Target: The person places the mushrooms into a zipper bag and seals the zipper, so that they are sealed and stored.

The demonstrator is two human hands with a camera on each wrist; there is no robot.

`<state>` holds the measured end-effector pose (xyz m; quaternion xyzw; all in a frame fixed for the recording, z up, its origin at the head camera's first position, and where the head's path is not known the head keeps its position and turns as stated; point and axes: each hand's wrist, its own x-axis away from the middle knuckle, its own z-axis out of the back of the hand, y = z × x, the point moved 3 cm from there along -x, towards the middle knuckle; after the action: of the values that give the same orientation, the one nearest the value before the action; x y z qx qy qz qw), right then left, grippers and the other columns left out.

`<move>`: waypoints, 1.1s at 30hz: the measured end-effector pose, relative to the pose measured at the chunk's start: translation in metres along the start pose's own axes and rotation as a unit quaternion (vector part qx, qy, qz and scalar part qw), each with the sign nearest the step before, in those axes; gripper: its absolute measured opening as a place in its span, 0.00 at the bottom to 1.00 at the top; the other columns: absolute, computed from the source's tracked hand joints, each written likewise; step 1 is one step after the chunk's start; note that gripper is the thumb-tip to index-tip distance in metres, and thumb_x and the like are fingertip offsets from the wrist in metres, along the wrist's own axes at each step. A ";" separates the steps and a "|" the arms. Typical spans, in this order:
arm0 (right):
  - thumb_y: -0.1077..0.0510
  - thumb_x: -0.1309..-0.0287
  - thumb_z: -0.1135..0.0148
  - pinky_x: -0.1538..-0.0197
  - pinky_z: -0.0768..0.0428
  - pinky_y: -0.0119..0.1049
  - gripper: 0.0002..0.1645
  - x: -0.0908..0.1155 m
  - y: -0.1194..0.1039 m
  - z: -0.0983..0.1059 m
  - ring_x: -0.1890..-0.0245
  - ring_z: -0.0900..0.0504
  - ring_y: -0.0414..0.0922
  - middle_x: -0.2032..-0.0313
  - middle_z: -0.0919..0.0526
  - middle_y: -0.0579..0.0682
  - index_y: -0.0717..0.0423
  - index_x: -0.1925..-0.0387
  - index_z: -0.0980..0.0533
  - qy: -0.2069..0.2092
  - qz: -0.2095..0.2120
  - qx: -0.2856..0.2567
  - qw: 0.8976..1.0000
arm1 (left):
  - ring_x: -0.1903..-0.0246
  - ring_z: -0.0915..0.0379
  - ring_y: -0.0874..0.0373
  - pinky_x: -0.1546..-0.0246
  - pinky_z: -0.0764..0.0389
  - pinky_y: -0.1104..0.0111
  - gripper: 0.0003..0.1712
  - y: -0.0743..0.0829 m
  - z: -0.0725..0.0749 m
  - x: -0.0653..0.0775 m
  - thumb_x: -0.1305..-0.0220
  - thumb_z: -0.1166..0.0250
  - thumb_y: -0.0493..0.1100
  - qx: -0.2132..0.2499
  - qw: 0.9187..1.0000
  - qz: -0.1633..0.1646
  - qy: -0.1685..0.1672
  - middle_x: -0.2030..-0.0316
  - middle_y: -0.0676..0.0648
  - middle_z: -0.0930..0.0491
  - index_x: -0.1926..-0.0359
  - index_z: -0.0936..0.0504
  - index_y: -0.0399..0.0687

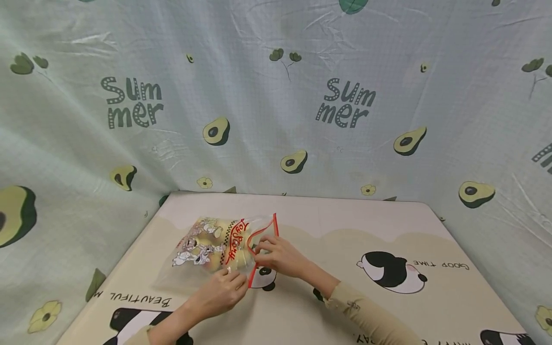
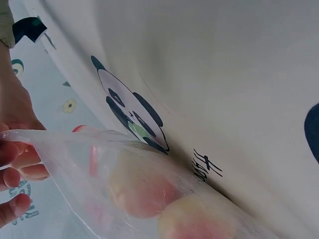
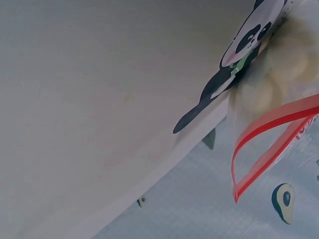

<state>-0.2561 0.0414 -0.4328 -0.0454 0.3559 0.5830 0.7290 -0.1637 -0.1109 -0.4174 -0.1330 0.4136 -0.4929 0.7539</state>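
A clear zip bag (image 1: 181,268) with a red closure strip and printed cartoon figures lies on the table. Inside are several round, pale yellow fruits with a pink blush, like peaches (image 2: 142,184). My left hand (image 1: 222,290) pinches the bag's near edge, close to the lower end of the strip. At the mouth, my right hand (image 1: 280,256) grips the red rim with bent fingers. The mouth gapes, its two red strips (image 3: 274,117) standing apart in the right wrist view, where my right hand is out of sight.
The bag and hands are over a cream table cover (image 1: 327,268) printed with pandas and lettering. Behind the table hangs a pale curtain (image 1: 258,96) with avocado prints. The table's far edge runs along the curtain.
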 end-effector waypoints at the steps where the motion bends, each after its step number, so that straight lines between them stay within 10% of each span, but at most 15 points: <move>1: 0.48 0.42 0.48 0.64 0.27 0.25 0.08 0.000 0.001 0.000 0.60 0.28 0.38 0.67 0.23 0.38 0.39 0.72 0.24 0.001 -0.001 -0.002 1.000 | 0.77 0.29 0.64 0.77 0.29 0.73 0.33 0.000 0.000 0.000 0.31 0.75 0.39 0.000 1.000 0.000 -0.001 0.78 0.56 0.27 0.75 0.21 0.50; 33: 0.51 0.56 0.34 0.58 0.27 0.29 0.07 0.002 0.023 -0.005 0.58 0.30 0.40 0.65 0.24 0.40 0.40 0.72 0.23 -0.036 -0.086 0.034 0.995 | 0.84 0.38 0.64 0.84 0.46 0.75 0.27 0.009 -0.003 0.000 0.32 0.68 0.39 0.003 0.998 -0.030 0.046 0.83 0.56 0.33 0.80 0.25 0.50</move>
<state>-0.2780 0.0478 -0.4296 -0.0301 0.3440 0.5073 0.7896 -0.1601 -0.1060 -0.4242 -0.1205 0.4416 -0.5224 0.7194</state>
